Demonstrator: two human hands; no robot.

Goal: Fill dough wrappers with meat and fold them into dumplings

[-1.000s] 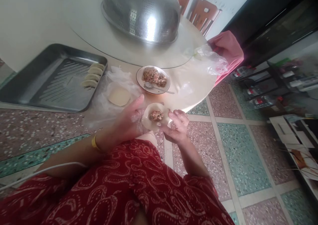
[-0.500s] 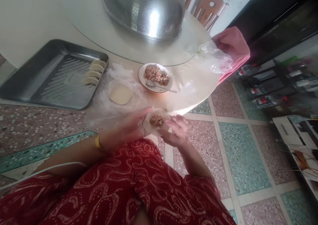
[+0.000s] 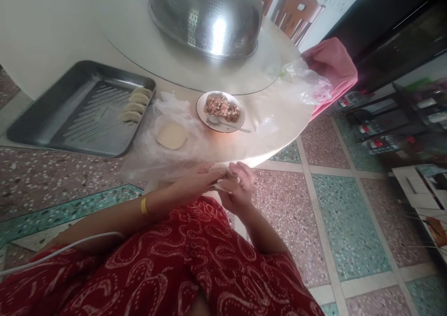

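Between both hands, just off the table's near edge, is a dumpling (image 3: 223,171) whose pale wrapper is folded over, hiding the filling. My left hand (image 3: 200,178) grips its left side, thumb on top. From the right, my right hand (image 3: 240,181) pinches the wrapper with closed fingers. Beyond them sits a plate (image 3: 201,116) of minced filling (image 3: 221,106), with a spoon (image 3: 228,124) resting in it. To the left, a stack of round wrappers (image 3: 171,134) lies on a crumpled plastic bag (image 3: 146,155).
A dark baking tray (image 3: 35,127) at the left holds several finished dumplings (image 3: 134,107) along its right side. An upturned perforated metal colander (image 3: 206,23) stands on the glass turntable (image 3: 167,71). Pink cloth (image 3: 331,67) and a clear plastic bag (image 3: 307,83) lie at the table's right edge.
The wrapper, spread flat with filling showing half a second ago, is now folded over. Both hands have drawn closer together and their fingers have closed on it.
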